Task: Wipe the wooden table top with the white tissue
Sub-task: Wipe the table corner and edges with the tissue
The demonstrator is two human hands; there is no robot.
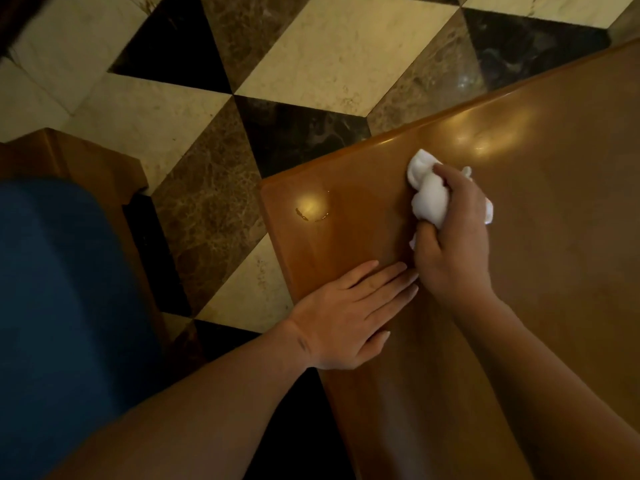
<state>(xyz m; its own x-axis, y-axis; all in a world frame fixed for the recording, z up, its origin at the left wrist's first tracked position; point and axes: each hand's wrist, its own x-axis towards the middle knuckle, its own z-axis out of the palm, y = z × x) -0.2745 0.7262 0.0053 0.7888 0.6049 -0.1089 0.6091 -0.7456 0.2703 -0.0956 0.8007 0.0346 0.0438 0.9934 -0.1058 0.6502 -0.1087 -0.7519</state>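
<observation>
The glossy wooden table top [554,237] fills the right half of the head view, its corner pointing left. My right hand [453,244] grips a crumpled white tissue [429,195] and presses it onto the wood near the table's far edge. My left hand [353,313] lies flat on the table close to its left edge, fingers straight, fingertips almost touching my right hand. A small wet patch [311,211] glints near the table's corner, to the left of the tissue.
A chair with a blue seat [62,289] and a wooden frame [90,161] stands at the left. Patterned marble floor [277,81] in cream, brown and black lies beyond the table's edges.
</observation>
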